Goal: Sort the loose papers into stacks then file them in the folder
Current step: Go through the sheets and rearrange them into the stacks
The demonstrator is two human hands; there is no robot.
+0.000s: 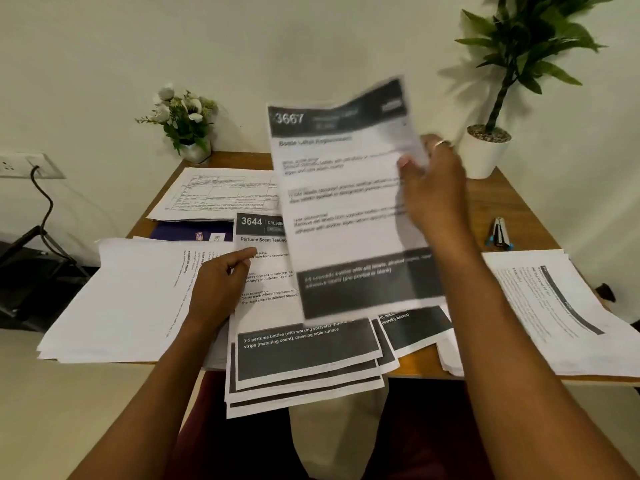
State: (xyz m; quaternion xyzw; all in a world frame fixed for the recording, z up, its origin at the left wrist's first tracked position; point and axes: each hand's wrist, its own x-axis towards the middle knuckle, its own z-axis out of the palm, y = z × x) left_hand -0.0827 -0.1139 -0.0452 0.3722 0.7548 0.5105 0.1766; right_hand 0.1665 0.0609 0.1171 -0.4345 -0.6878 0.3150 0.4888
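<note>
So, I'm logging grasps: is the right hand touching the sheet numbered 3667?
Touching. The head view shows the right hand pinching the raised 3667 sheet at its right edge, thumb on its front.

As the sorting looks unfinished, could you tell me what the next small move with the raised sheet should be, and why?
Probably lower sheet 3667, held up in the right hand, onto the centre pile topped by 3644. Both share the dark header and footer layout, and the left hand rests on that pile.
</note>
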